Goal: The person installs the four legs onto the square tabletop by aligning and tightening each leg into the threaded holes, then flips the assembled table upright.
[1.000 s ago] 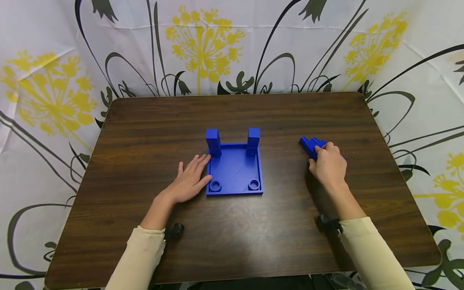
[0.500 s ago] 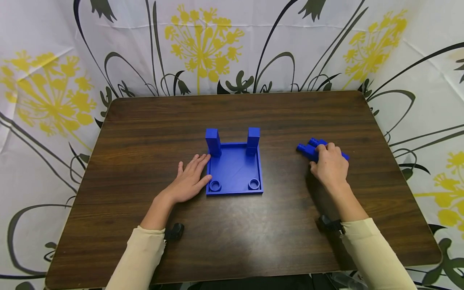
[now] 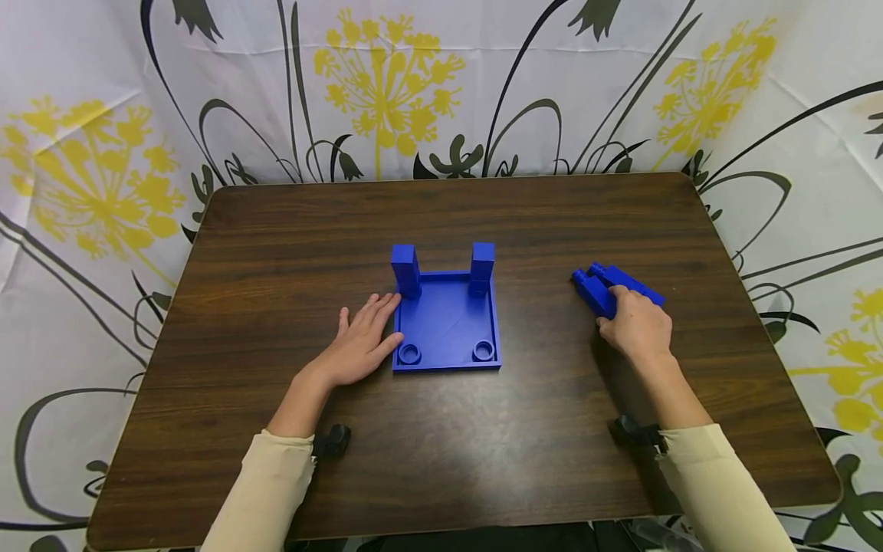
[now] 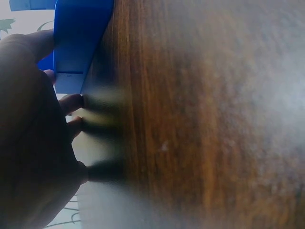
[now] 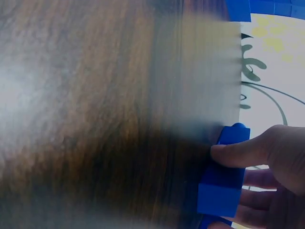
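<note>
A square blue tray-like base [image 3: 451, 326] with a raised rim lies mid-table. Two blue square posts [image 3: 482, 264] stand in its far corners, and two round sockets [image 3: 484, 351] show in its near corners. My left hand [image 3: 355, 345] rests along the base's left side, fingers spread, thumb over the rim. To the right, my right hand [image 3: 638, 326] pinches a loose blue post [image 3: 595, 294] with a peg on its end. In the right wrist view the thumb presses one side of that post [image 5: 221, 191], fingers behind. A second pegged post [image 3: 631, 281] lies just beyond it.
The brown wood-grain table [image 3: 331, 222] has rounded corners and a far edge against a hanging flowered cloth [image 3: 269, 84]. Each wrist wears a black camera [image 3: 334, 441] below the cream sleeves [image 3: 269, 487].
The right hand has drawn slightly back and right, and the two loose posts have turned, now lying nearly side by side. The left hand and the base have stayed put.
</note>
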The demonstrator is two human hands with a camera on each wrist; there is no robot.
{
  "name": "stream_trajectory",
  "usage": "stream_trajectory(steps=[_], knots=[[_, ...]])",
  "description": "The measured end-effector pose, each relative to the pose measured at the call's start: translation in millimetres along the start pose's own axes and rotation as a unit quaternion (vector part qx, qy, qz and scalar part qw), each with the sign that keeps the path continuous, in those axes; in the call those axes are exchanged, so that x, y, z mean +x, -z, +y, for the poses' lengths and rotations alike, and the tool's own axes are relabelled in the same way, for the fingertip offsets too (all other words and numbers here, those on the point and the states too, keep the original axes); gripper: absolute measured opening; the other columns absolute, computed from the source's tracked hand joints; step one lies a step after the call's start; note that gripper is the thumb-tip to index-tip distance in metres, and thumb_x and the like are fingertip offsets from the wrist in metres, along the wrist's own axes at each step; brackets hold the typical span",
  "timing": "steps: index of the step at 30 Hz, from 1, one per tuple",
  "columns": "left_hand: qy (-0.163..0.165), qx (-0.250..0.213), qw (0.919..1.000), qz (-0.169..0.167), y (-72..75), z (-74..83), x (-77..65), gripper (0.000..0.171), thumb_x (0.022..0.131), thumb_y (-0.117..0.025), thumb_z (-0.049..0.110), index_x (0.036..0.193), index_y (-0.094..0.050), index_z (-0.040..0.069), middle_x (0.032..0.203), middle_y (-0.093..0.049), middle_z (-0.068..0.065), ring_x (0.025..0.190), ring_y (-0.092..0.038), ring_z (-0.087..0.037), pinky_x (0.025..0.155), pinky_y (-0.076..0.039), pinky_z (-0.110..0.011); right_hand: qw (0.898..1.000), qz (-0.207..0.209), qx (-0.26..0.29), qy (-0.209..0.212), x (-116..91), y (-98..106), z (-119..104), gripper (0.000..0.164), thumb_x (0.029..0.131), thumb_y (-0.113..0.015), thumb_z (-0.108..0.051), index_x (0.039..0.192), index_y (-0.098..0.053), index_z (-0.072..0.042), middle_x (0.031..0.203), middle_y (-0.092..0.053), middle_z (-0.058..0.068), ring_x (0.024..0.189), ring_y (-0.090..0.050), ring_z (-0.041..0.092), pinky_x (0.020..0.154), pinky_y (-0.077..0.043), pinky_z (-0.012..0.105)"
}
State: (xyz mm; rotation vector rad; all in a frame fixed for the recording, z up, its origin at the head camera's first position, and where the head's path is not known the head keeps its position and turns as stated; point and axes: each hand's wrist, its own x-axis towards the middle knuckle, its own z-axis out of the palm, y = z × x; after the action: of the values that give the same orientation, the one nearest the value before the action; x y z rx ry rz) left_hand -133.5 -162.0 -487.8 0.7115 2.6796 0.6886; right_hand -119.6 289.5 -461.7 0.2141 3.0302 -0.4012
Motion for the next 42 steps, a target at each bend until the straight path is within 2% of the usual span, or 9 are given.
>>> stream_trajectory(steps=[10, 16, 20, 23, 26, 30, 33, 37, 42], knots=[[0.000, -0.002, 1.0000, -0.001, -0.1, 0.7, 1.4, 0.067, 0.104, -0.039, 0.045, 0.159, -0.011, 0.019, 0.162, -0.014, -0.011, 0.149, -0.003, -0.032, 0.106, 0.006, -0.070, 0.998, 0.008, 0.057, -0.013, 1, -2, 9, 0.051, 0.082, -0.075, -0.029, 0.124, -0.064, -0.002, 0.115, -0.062, 0.031, 0.097, -0.060, 0.049, 0.075, -0.047, 0.060], [0.003, -0.002, 1.0000, -0.004, 0.1, 0.9, 1.4, 0.067, 0.104, -0.040, 0.044, 0.159, -0.011, 0.019, 0.162, -0.014, -0.012, 0.149, -0.003, -0.033, 0.105, 0.005, -0.071, 0.979, 0.096, 0.175, 0.030, 4, -4, 11, 0.039, 0.077, -0.080, -0.021, 0.111, -0.071, -0.005, 0.113, -0.065, 0.023, 0.105, -0.060, 0.044, 0.083, -0.046, 0.053], [0.002, 0.000, 1.0000, -0.003, 0.5, 1.0, 1.2, 0.067, 0.104, -0.039, 0.045, 0.159, -0.011, 0.019, 0.162, -0.014, -0.012, 0.149, -0.004, -0.033, 0.106, 0.005, -0.071, 0.941, 0.133, 0.309, 0.045, 6, -1, 10, 0.039, 0.077, -0.083, -0.016, 0.111, -0.071, -0.002, 0.111, -0.068, 0.018, 0.100, -0.063, 0.030, 0.080, -0.049, 0.035], [0.003, 0.001, 1.0000, -0.003, 1.3, 2.1, 0.6, 0.067, 0.104, -0.038, 0.046, 0.159, -0.011, 0.019, 0.162, -0.014, -0.011, 0.149, -0.004, -0.032, 0.106, 0.005, -0.070, 0.895, 0.130, 0.424, 0.042, 6, 5, 6, 0.039, 0.078, -0.083, -0.012, 0.113, -0.070, -0.001, 0.106, -0.070, 0.008, 0.093, -0.063, 0.018, 0.073, -0.049, 0.023], [0.004, 0.001, 1.0000, -0.004, 1.3, 2.4, 0.7, 0.067, 0.104, -0.039, 0.045, 0.159, -0.011, 0.020, 0.162, -0.014, -0.011, 0.149, -0.004, -0.032, 0.106, 0.006, -0.070, 0.825, 0.110, 0.552, 0.055, 6, 10, -2, 0.034, 0.079, -0.080, -0.001, 0.112, -0.070, 0.001, 0.099, -0.071, 0.002, 0.088, -0.064, 0.014, 0.070, -0.052, 0.021], [0.006, 0.002, 1.0000, -0.006, 0.6, 1.6, 1.1, 0.067, 0.104, -0.040, 0.044, 0.159, -0.011, 0.019, 0.162, -0.014, -0.012, 0.149, -0.003, -0.033, 0.106, 0.005, -0.071, 0.708, 0.062, 0.698, 0.086, 6, 12, -17, 0.030, 0.080, -0.071, 0.014, 0.107, -0.070, 0.002, 0.099, -0.071, 0.006, 0.089, -0.066, 0.018, 0.078, -0.054, 0.026], [0.008, 0.002, 0.9999, -0.007, 0.9, 2.0, 0.6, 0.067, 0.104, -0.040, 0.043, 0.159, -0.011, 0.018, 0.162, -0.014, -0.012, 0.149, -0.003, -0.033, 0.106, 0.006, -0.071, 0.654, 0.020, 0.749, 0.101, 4, 11, -32, 0.029, 0.084, -0.064, 0.015, 0.109, -0.069, 0.001, 0.104, -0.069, 0.009, 0.093, -0.066, 0.019, 0.085, -0.053, 0.031], [0.008, 0.000, 0.9999, -0.007, 1.7, 2.9, -0.1, 0.067, 0.104, -0.039, 0.045, 0.159, -0.011, 0.019, 0.162, -0.014, -0.011, 0.149, -0.003, -0.032, 0.107, 0.006, -0.070, 0.640, -0.019, 0.759, 0.117, 1, 11, -57, 0.030, 0.088, -0.063, 0.011, 0.118, -0.064, 0.004, 0.108, -0.068, 0.010, 0.096, -0.066, 0.020, 0.087, -0.053, 0.033], [0.004, 0.003, 1.0000, -0.004, 0.5, 1.1, 0.3, 0.068, 0.104, -0.039, 0.047, 0.159, -0.011, 0.019, 0.162, -0.014, -0.012, 0.149, -0.004, -0.033, 0.106, 0.005, -0.071, 0.679, -0.051, 0.712, 0.168, -3, 7, -94, 0.035, 0.088, -0.068, 0.004, 0.121, -0.060, 0.008, 0.113, -0.066, 0.016, 0.095, -0.066, 0.019, 0.084, -0.054, 0.032]])
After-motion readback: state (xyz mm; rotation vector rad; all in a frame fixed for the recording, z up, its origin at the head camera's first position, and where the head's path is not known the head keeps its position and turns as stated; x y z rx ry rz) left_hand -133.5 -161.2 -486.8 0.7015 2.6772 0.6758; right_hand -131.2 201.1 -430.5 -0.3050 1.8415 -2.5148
